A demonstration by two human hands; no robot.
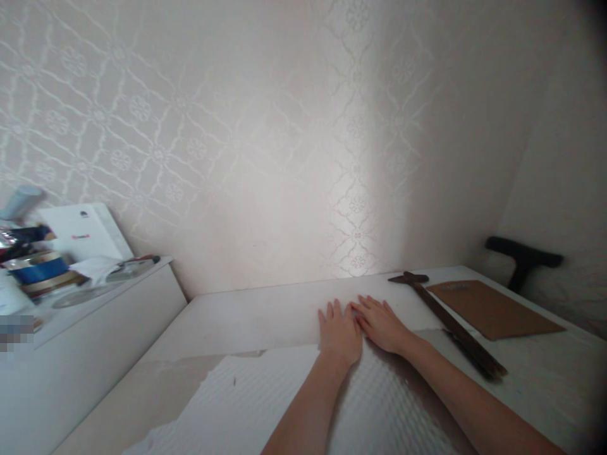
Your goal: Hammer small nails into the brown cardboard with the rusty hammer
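My left hand (pixel 340 335) lies flat, palm down, with its fingers spread on a smooth white sheet or surface (pixel 265 316). Beside it, my right hand (pixel 383 323) also rests palm down with fingers stretched out, its fingertips close to the left hand's index finger and thumb. Under my wrists and forearms spreads a white sheet with a bumpy, quilted texture (pixel 256 385), its left edge ragged. A small dark mark (pixel 234 382) shows on it. Neither hand holds anything that I can see.
To the right lie a long dark-brown tool with a hammer-like head (pixel 443 313) and a brown clipboard-like board (pixel 497 311). Behind them stands a black T-shaped handle (pixel 524 254). A white cabinet (pixel 109 341) at left carries a white box (pixel 85 230) and a blue tape roll (pixel 40 268).
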